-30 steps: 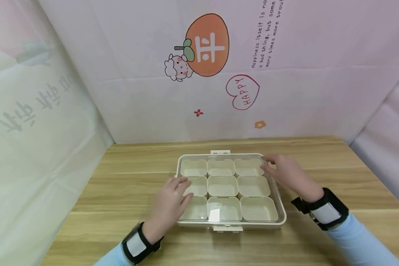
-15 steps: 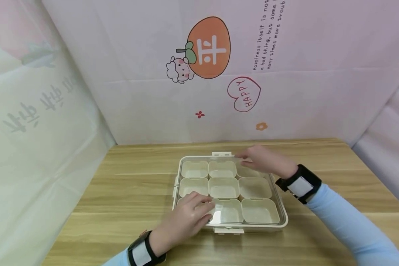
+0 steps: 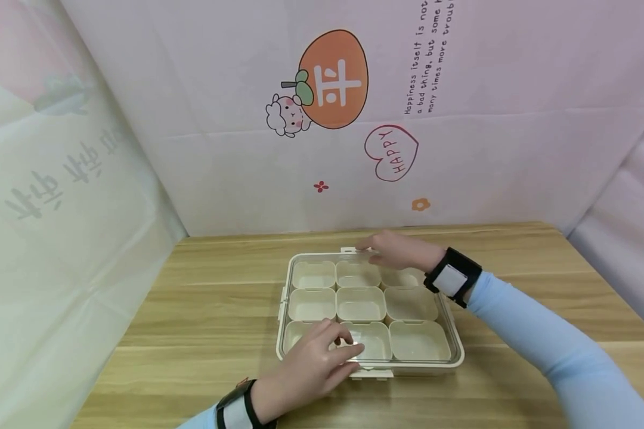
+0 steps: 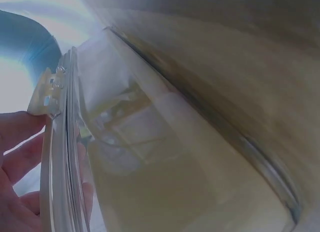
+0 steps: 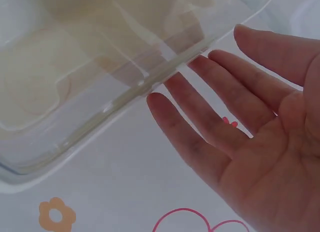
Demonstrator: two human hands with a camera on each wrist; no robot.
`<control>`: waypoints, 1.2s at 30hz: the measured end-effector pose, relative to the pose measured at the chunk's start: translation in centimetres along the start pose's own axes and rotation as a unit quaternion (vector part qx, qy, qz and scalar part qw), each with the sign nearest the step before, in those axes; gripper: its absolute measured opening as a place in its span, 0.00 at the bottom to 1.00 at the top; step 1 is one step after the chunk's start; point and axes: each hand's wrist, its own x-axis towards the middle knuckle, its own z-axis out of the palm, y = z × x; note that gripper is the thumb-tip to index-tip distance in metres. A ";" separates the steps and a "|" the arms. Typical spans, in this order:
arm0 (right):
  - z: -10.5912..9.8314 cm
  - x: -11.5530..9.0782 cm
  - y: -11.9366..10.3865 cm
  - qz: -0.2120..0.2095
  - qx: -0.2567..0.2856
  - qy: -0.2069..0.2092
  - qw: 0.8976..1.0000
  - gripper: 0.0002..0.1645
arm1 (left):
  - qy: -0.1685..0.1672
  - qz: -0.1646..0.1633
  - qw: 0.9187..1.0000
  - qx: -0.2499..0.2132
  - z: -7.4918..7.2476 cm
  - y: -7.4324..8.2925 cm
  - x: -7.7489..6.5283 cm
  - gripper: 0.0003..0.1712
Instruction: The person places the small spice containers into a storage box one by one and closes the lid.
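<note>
A cream storage box with a transparent lid lies on the table, several square cups showing through it. My left hand is at the near edge, fingers loosely bent over the lid and thumb low by the front latch. In the left wrist view, a fingertip meets the latch, which sticks out from the rim. My right hand reaches across the back rim, partly covering the rear latch. The right wrist view shows that hand with fingers spread and fairly straight, fingertips right at the rim.
The box stands on a wood-grain table. A side latch sits on its left edge. Behind the table hangs a white printed cloth, with more cloth along the left and right sides.
My right hand has moved left along the back rim, from the far right corner to the rear latch. My left hand has moved from the left side to the front latch.
</note>
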 end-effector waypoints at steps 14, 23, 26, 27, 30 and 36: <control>0.2 2.4 1.9 0.036 0.018 -0.080 0.996 0.13 | -0.025 0.011 1.000 -0.007 0.4 0.8 0.3 0.20; -0.2 3.3 2.3 0.019 0.027 -0.135 0.990 0.09 | -0.043 0.020 0.999 0.006 0.4 1.2 0.6 0.28; -0.3 3.5 2.2 0.030 0.034 -0.147 0.988 0.10 | -0.049 0.018 0.999 0.008 0.4 1.2 0.6 0.28; -0.3 3.5 2.2 0.034 0.031 -0.150 0.988 0.11 | -0.050 0.018 0.999 0.007 0.4 1.2 0.6 0.28; -0.3 3.8 2.2 0.049 0.024 -0.165 0.985 0.13 | -0.055 0.017 0.998 0.010 0.4 1.3 0.7 0.27; -0.5 4.1 2.0 0.045 0.006 -0.186 0.982 0.14 | -0.066 0.014 0.997 0.021 0.3 1.3 0.8 0.26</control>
